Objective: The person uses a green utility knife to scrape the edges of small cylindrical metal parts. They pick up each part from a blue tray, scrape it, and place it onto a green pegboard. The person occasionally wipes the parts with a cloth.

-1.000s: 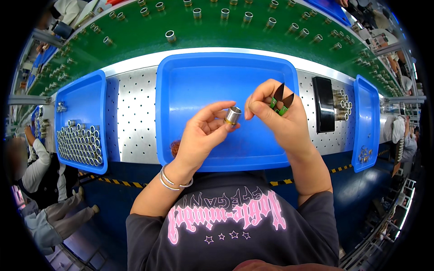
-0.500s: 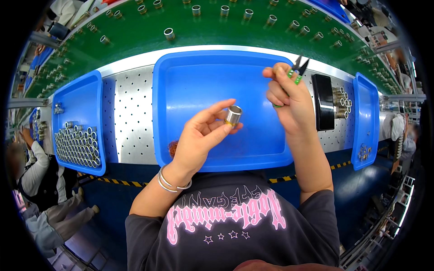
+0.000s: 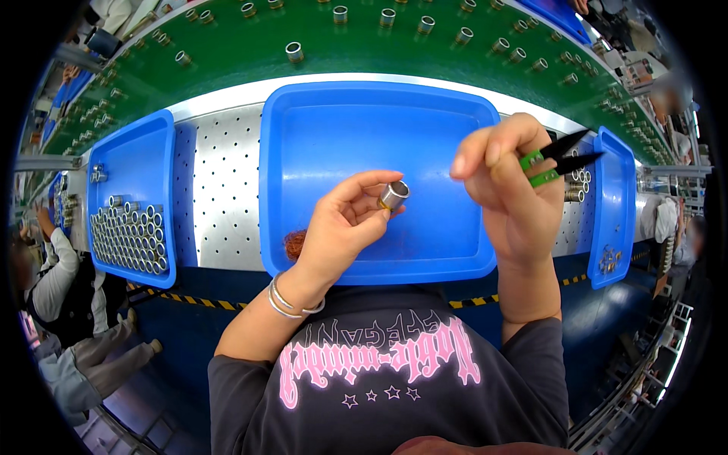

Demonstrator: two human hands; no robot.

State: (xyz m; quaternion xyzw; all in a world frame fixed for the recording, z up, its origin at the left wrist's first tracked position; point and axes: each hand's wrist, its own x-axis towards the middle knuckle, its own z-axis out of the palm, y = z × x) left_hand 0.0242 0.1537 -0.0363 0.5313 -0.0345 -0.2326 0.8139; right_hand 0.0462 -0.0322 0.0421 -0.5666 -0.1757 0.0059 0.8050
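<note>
Your left hand [image 3: 343,227] pinches a small metal ring [image 3: 393,195] between thumb and forefinger, fingers curled closed around it, holding it over the middle of the large blue tray [image 3: 318,136]. Your right hand [image 3: 506,189] is raised just to the right of the ring, apart from it, fingers closed on a pair of green-handled snips [image 3: 559,158] whose 2 black blades point right, slightly parted, over the tray's right rim. The ring sits tilted, its open end facing up and right toward your right hand. A tuft of reddish wire scrap [image 3: 294,243] lies in the tray by your left wrist, which wears thin bangles [image 3: 288,302]. To your left, a smaller blue tray [image 3: 129,152] holds rows of similar rings; another narrow blue tray [image 3: 618,227] stands at far right. Beyond, more rings ride a green conveyor [image 3: 227,45].
</note>
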